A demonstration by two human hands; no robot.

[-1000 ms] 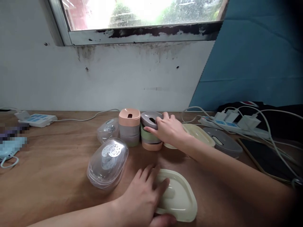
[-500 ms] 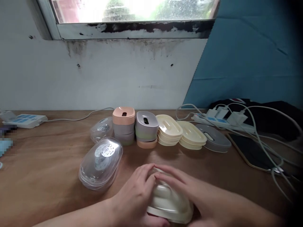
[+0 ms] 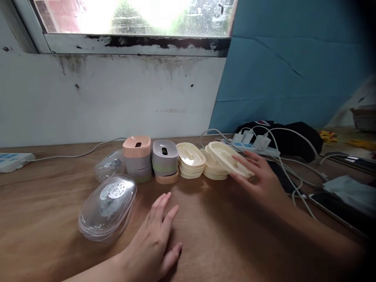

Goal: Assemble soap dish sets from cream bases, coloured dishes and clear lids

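My right hand (image 3: 258,176) grips a cream plastic lid (image 3: 226,154), tilted, over the right-hand stack of cream lids (image 3: 214,170). Fingers are on its top and near edge. Palm down by the table's front, my left hand (image 3: 152,239) holds nothing, its fingers apart. Another stack of cream lids (image 3: 191,156) stands just left of the first. Beyond the left hand are a stack topped by a mauve piece with a slot (image 3: 165,150) and one topped by a peach piece with a slot (image 3: 136,147). Clear oval lids (image 3: 110,207) lie nested to the left.
More clear plastic (image 3: 110,166) lies behind the nested lids. A power strip with white plugs (image 3: 261,145) and looping cables fills the back right, near a phone (image 3: 337,207) and tissue (image 3: 349,192). Another power strip (image 3: 14,161) sits far left.
Both hands were together around a cream piece at the front. My right hand has carried a lid to the right-hand cream stack; my left has let go and opened. The view has turned right.
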